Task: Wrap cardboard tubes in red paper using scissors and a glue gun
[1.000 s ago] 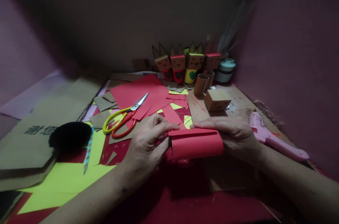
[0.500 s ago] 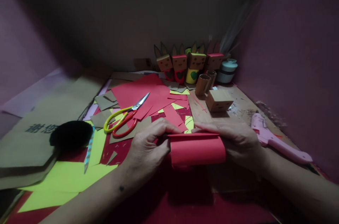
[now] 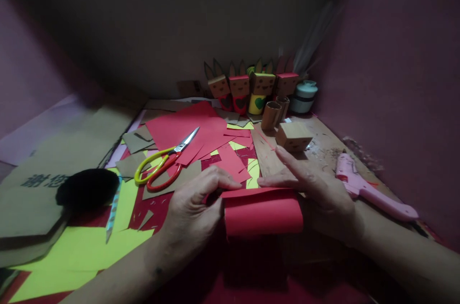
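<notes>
A sheet of red paper (image 3: 264,215), curled over into a rolled shape with a flap along its top, is held up in front of me. My left hand (image 3: 199,201) pinches its left end between thumb and bent fingers. At the right end, my right hand (image 3: 318,194) holds the paper, its index finger lifted and other fingers stretched along the far edge; the thumb is hidden. Scissors (image 3: 178,151) with one yellow and one red handle lie partly opened on red paper sheets (image 3: 179,124) beyond my left hand. A small cardboard box (image 3: 293,136) with a drawn face stands past my right hand.
Several box-headed cardboard figures (image 3: 239,86) stand at the back, near cardboard tubes (image 3: 270,116) and a lidded jar (image 3: 304,98). A pink glue gun (image 3: 373,194) lies right. On the left are a pencil (image 3: 113,213), a black fuzzy object (image 3: 88,191), yellow paper (image 3: 82,246) and cardboard (image 3: 32,213).
My right index finger has lifted away from the paper's top edge and now points forward. The red paper has tipped slightly, showing more of its flap. The view has shifted a little.
</notes>
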{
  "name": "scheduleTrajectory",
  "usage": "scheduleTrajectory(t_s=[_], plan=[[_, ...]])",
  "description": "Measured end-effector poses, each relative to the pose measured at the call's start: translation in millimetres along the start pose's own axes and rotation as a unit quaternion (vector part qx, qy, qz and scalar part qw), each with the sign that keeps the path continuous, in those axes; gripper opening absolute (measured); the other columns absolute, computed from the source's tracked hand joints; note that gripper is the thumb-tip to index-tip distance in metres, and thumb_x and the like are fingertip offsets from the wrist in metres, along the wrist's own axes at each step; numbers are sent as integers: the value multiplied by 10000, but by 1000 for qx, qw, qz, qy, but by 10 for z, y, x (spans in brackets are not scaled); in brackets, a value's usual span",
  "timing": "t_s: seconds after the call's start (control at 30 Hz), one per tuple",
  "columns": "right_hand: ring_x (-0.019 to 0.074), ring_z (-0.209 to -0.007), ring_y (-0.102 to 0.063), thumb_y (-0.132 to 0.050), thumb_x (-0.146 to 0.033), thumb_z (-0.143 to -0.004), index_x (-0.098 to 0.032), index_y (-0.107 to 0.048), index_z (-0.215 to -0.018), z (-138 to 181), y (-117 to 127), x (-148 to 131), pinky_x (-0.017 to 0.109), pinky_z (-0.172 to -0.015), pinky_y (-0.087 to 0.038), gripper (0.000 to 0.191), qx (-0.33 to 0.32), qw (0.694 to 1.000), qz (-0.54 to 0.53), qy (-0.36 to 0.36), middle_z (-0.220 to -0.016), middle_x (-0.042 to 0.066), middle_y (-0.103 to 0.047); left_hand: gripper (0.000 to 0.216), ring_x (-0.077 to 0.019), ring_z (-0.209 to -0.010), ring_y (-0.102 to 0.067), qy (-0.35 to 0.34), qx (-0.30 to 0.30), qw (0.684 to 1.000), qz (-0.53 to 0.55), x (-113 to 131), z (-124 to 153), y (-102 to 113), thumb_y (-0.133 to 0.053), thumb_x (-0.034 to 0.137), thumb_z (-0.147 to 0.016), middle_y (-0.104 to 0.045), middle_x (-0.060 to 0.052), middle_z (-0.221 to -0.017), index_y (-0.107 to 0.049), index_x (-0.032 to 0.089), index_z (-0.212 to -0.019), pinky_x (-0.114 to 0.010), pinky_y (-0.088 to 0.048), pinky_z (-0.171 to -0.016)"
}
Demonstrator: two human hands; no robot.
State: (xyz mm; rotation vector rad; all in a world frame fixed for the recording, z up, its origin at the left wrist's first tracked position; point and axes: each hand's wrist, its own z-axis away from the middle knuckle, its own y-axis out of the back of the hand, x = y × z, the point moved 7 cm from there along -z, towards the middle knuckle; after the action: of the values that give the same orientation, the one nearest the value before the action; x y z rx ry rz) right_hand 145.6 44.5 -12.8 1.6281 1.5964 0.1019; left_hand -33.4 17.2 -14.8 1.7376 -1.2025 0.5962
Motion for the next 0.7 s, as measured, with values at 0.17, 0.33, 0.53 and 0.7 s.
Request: scheduleTrajectory(t_s=[0.17,0.33,0.53,0.7], plan=[[180,-949,-729,-509,-65,-915,-335,-155,-1548,29,-22,30,269,-863,-593,774,-19,1000,2,-21,-1116,-1,-743,158,-104,-715,-626,15,-6,1000,1,-6,13,2,-599,52,-833,-663,9,-772,-678,183,-795,-213,-489,-679],[149,-918,-732,-500,-94,-929,-355,-151,-1544,16,-13,18,254,-862,-592,754,-21,1000,-10,-21,-1103,-23,-746,165,-106,-703,-633,35,-20,999,7,-10,4,-17,-594,62,-827,-673,18,-766,-679,196,-784,-204,-492,-640],[122,-919,-725,-475,-20,-894,-271,-222,-1539,-19,-8,7,217,-865,-572,737,-1,1000,-7,4,-1044,-6,-762,185,-110,-681,-636,38,-25,999,5,-9,-14,-28,-564,71,-844,-672,18,-747,-672,199,-767,-207,-494,-613],[129,-870,-727,-502,3,-868,-226,-267,-1522,-52,-12,-5,242,-806,-585,732,-1,1000,-9,18,-1009,2,-770,222,-103,-699,-640,11,-19,999,-39,27,-3,-6,-522,47,-841,-676,20,-755,-659,206,-769,-193,-489,-615]])
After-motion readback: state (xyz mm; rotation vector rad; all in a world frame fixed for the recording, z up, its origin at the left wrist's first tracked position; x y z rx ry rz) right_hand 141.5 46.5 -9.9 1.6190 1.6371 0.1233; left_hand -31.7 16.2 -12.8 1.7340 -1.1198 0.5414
